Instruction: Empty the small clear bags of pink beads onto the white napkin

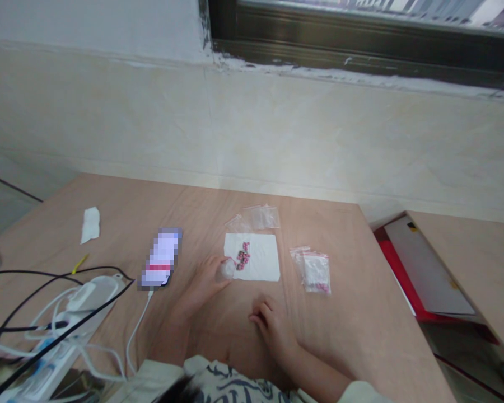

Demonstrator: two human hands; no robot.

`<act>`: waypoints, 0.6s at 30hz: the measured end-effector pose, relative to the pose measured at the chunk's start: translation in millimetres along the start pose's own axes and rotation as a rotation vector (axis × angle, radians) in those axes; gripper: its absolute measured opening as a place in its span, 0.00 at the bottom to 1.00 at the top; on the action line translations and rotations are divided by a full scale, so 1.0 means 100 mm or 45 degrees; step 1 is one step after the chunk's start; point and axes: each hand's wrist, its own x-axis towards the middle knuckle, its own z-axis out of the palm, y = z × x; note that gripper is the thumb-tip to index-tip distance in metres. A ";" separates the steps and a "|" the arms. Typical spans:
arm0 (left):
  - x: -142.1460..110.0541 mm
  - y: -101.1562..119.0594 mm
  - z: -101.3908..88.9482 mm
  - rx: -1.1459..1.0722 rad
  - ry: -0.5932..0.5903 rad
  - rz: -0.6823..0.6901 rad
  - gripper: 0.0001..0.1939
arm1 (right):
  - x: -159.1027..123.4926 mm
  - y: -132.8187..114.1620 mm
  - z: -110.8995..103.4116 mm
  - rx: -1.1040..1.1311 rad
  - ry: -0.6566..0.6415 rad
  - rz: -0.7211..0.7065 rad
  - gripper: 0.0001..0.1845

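My left hand (210, 275) rests at the left edge of a white paper sheet (262, 260), fingers closed on a small clear plastic bag (227, 269). Several small pink and dark beads (243, 256) lie in a cluster on the paper, just right of that bag. Below the paper, my right hand (274, 326) lies on the table with its fingers curled in, and nothing shows between them. Flat clear zip bags (262, 216) lie behind the paper. To its right is a stack of zip bags (316, 271) with some pink beads inside.
A phone (162, 258) with a white charging cable lies left of my left hand. Further left are a power strip (94, 291), tangled cables and a white paper scrap (91, 225). A wall and window frame (319, 39) stand behind the wooden table (373, 319). A red folder (392, 268) sits at right.
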 end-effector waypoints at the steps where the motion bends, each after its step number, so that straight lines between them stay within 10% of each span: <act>1: 0.00 0.02 -0.01 0.001 -0.017 -0.009 0.22 | 0.03 -0.01 -0.02 0.022 0.019 0.003 0.04; 11: 0.02 0.16 0.09 -0.138 -0.032 0.012 0.20 | 0.78 -0.49 -0.05 0.275 0.339 -0.054 0.06; 18: 0.01 0.08 0.00 -0.104 -0.007 -0.012 0.21 | 0.96 -0.26 -0.02 0.060 0.449 0.069 0.03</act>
